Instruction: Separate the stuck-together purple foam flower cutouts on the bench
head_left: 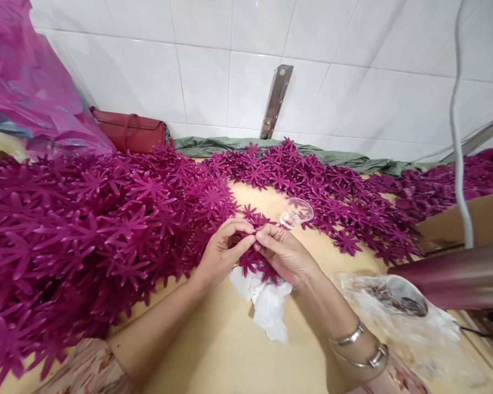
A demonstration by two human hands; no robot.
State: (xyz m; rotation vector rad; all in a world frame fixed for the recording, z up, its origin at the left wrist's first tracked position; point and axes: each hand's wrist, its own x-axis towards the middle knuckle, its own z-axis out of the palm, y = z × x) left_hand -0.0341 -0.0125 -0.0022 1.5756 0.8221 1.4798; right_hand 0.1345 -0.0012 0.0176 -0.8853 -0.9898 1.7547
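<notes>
Nearest the camera, silver bangles [359,347] circle the right wrist at 5 o'clock, above the tan bench [213,345]. At the centre the left hand [222,253] and right hand [286,256] meet, each grip narrowed to a fingertip pinch on a small bunch of purple flowers [252,261] over a white cloth [268,307]. A clear dish [296,212] sits just beyond at 1 o'clock. The flower heap [86,219] fills 9 o'clock, a plastic bag [411,317] lies at 4 o'clock, and a red purse [131,131] rests at 11 o'clock.
</notes>
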